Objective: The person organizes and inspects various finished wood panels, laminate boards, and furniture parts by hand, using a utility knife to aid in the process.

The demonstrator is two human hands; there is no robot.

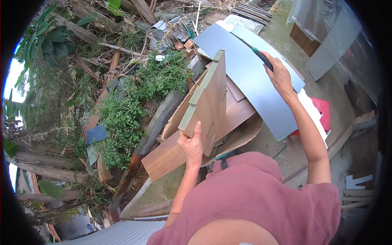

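My left hand (191,148) is closed on the near lower corner of a brown wood-grain board (210,108), thumb pointing up along it. The board stands tilted, and its pale green edge strip (200,92) has stepped notches. In my raised right hand (279,75) is a long screwdriver-like tool (261,56), with a black and green handle and a thin dark shaft pointing away to the upper left. Beneath that hand lies a large smooth grey panel (253,85).
More wood-grain boards (167,157) and torn cardboard (241,143) lie below the held board. A red plastic object (320,114) shows beside the grey panel. A concrete kerb (153,122) borders green plants (122,106) and logs on the left. Plastic sheeting (347,45) hangs at the right.
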